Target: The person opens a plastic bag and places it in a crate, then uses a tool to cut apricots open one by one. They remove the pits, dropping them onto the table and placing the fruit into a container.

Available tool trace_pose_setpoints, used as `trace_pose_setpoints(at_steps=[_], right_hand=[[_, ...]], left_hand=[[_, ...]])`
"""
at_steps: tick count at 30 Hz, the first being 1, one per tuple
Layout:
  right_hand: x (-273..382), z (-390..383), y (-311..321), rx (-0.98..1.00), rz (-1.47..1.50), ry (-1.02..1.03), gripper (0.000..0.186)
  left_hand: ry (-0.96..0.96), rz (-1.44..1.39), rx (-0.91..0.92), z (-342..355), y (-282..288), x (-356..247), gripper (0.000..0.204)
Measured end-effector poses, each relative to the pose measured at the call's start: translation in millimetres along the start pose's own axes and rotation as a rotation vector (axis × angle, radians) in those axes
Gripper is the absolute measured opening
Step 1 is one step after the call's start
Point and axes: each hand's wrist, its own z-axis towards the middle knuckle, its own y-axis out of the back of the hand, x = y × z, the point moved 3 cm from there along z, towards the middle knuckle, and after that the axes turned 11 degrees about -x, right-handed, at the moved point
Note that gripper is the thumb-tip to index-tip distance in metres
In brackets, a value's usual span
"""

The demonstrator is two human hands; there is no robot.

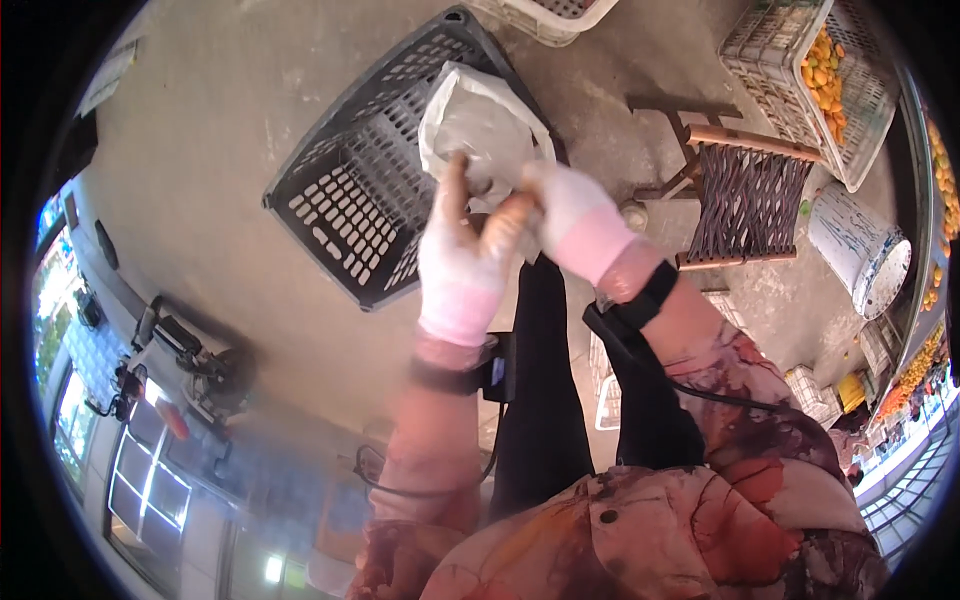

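Note:
A white plastic bag (pixel 535 112) stands with its mouth spread inside a dark grey slatted plastic crate (pixel 345 235) on the floor. Both of my hands wear white and pink gloves with the fingertips bare. My left hand (pixel 462 245) is at the bag's near rim, a finger reaching up over the edge and the thumb pointing right. Beside it, my right hand (pixel 575 210) is closed at the near right part of the rim. The fingers of both hands are slightly blurred, and the bag's lower part is hidden by the crate and hands.
At the right stands a low wooden stool (pixel 745 200) with a woven seat. Behind it a pale crate (pixel 770 75) holds orange fruit. A stained white bucket (pixel 850 240) lies near the stool. Another pale crate (pixel 545 22) is at the top; a parked scooter (pixel 185 350) is at left.

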Motion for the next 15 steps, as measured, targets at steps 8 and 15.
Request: trace_pose_setpoints(at_steps=[8, 15], right_hand=[[-40, -44, 5, -0.067, 0.083, -0.188, 0.039], [-59, -111, 83, -0.140, 0.110, -0.431, 0.041]], left_hand=[[0.009, 0.533, -0.174, 102, -59, 126, 0.031], [-0.565, 1.653, 0.808, 133, -81, 154, 0.026]])
